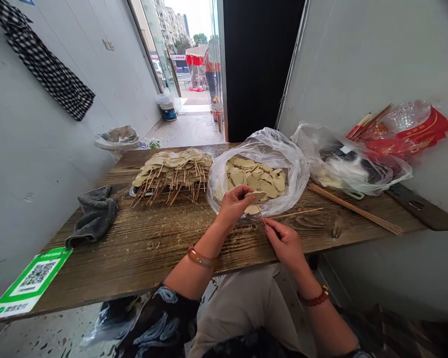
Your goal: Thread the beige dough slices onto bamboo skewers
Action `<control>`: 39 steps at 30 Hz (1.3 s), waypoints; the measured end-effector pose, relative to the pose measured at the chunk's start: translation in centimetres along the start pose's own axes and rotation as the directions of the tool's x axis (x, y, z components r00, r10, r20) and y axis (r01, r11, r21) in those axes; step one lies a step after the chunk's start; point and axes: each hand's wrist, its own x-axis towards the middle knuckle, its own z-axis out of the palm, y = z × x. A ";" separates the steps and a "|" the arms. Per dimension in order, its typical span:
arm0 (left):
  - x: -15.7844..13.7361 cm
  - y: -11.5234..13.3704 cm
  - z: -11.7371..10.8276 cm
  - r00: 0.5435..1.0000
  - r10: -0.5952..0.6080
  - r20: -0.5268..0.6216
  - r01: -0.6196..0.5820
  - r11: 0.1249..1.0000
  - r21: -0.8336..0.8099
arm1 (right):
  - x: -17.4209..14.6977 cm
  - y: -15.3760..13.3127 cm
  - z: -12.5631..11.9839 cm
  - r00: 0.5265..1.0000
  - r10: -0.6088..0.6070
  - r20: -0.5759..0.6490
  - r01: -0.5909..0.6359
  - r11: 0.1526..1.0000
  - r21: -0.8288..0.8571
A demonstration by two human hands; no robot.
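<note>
My left hand (pixel 234 203) pinches a thin, pale beige slice (pixel 257 196) at the near side of an open clear plastic bag (pixel 297 171). Many similar flat slices (pixel 251 175) lie in that bag; I cannot tell what food they are. Between the fingertips of my right hand (pixel 283 241) is a thin wooden skewer (pixel 262 216), its upper end at the slices by my left hand. Left of the bag, a pile of skewered slices (pixel 175 166) rests on a tray, the bare skewer ends toward me.
A bundle of bare skewers (pixel 358 209) lies to the right, near a plastic bag of mixed items (pixel 353 166) and a dark flat blade-like tool (pixel 421 206). One loose skewer (pixel 294 213) is beside the slice bag. A grey cloth (pixel 95 214) and a green QR card (pixel 32 281) are at left.
</note>
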 end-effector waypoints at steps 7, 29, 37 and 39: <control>-0.4 0.0 0.5 0.996 0.056 0.070 -0.067 0.985 0.162 | 0.2 0.1 0.4 0.999 0.020 -0.035 -0.019 1.000 0.025; -0.3 -0.3 0.3 0.948 -0.318 0.000 0.295 0.881 -0.371 | -0.5 -0.1 0.2 0.997 -0.033 -0.073 0.033 0.999 -0.001; -0.4 -0.2 0.3 0.949 -0.313 0.031 0.300 0.872 -0.386 | -0.4 -0.3 0.2 0.996 -0.024 -0.088 0.024 1.000 -0.002; -0.4 -0.2 0.3 0.952 -0.304 0.036 0.295 0.879 -0.375 | -0.5 -0.4 0.2 0.995 -0.027 -0.098 0.026 1.000 -0.008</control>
